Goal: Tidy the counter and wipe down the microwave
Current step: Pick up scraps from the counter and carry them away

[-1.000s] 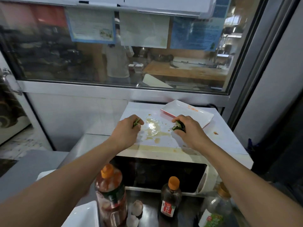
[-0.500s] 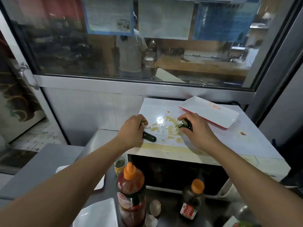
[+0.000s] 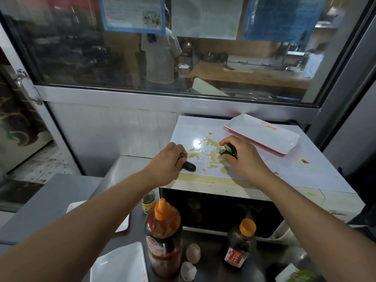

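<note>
Two hands work atop the white boxy microwave [image 3: 305,171]: left hand [image 3: 166,161] and right hand [image 3: 242,157] each curl round what look like dark green cucumber pieces [image 3: 189,166]; either grip could drag through the yellowish spilled sauce [image 3: 211,153], smearing it.

Microwave top [image 3: 317,176] w/ white tray [image 3: 262,137], sauce spill [image 3: 209,153].

My left hand [image 3: 165,159] grips a dark green cucumber piece [image 3: 189,166] on the microwave [image 3: 305,176] top, at nine o'clock of the brown sauce spill [image 3: 211,153]. My right hand [image 3: 242,157] pinches more cucumber pieces [image 3: 228,150] at three o'clock of it. A white tray [image 3: 262,135] lies at one o'clock. Below stand a red sauce bottle [image 3: 163,237] and a dark bottle [image 3: 241,243].
</note>
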